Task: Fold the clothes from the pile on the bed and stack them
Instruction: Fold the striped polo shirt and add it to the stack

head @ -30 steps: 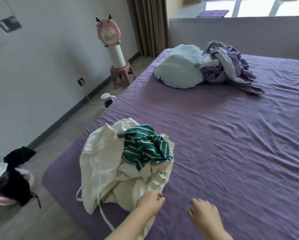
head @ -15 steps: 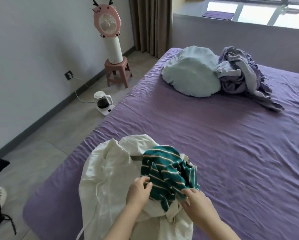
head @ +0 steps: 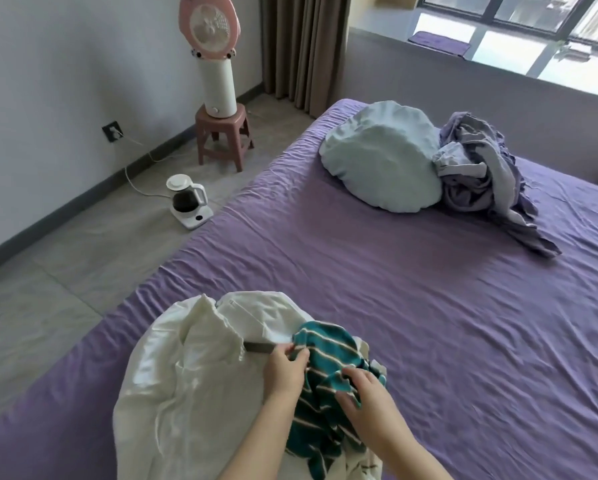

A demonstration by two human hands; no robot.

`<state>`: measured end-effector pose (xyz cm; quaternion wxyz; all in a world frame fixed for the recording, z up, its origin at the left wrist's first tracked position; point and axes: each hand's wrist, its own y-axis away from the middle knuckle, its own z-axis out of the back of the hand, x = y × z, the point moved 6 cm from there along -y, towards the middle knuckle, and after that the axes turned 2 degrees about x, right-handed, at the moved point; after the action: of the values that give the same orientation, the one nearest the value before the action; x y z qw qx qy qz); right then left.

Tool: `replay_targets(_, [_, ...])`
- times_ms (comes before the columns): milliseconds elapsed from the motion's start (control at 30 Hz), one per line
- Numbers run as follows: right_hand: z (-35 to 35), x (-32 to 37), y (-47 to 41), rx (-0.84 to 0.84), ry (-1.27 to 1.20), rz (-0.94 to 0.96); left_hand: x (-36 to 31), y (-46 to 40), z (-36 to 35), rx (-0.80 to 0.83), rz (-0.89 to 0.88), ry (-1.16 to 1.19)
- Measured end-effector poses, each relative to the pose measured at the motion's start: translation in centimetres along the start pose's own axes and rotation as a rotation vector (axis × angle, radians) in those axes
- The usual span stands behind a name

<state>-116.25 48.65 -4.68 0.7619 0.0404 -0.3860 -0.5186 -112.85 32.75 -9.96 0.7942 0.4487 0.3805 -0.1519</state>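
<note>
Both hands are on the pile at the bed's point(head: 429, 323) near corner: left hand point(head: 285, 372) pinching the green striped top point(head: 325, 355), right hand point(head: 366, 396) gripping its folds. Risk here, I'd say: lifting drags the tangled white garment point(head: 193, 382) beneath off the left edge.

Pink fan point(head: 209, 26) on stool point(head: 223, 133); kettle point(head: 188, 199) on floor; pillow point(head: 382, 155); possibly crumpled bedding point(head: 481, 174).

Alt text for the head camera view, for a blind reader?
Both hands, left hand and right hand, grip a teal striped garment atop a white clothes pile on a purple bed. A pale pillow lies farther away.
</note>
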Motion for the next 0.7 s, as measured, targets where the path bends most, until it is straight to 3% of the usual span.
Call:
replay_targets(133, [2.4,-1.1,-0.1,-0.093,-0.689,-0.245,-0.6,5.7,-4.2,0.236,-0.139,0.262])
replay_targets(200, [3.4,-2.0,0.4,-0.107,-0.87,-0.337,-0.3,8.8,-6.6,0.354,-0.177,0.278])
replay_targets(333, [6.0,-3.2,3.3,-0.077,-0.719,-0.34,0.0,14.4,-10.4,0.534,-0.218,0.251])
replay_targets(467, [10.2,-4.5,8.3,-0.179,-0.668,-0.277,-0.6,19.8,-10.6,0.644,-0.267,0.249])
replay_targets(600, [15.1,-5.3,13.7,-0.243,-0.654,-0.185,-2.9,22.7,-8.2,0.487,-0.462,0.156])
replay_targets(700, [18.4,-5.5,18.4,-0.309,-0.638,-0.095,-6.7,25.8,-7.0,0.366,-0.701,0.131])
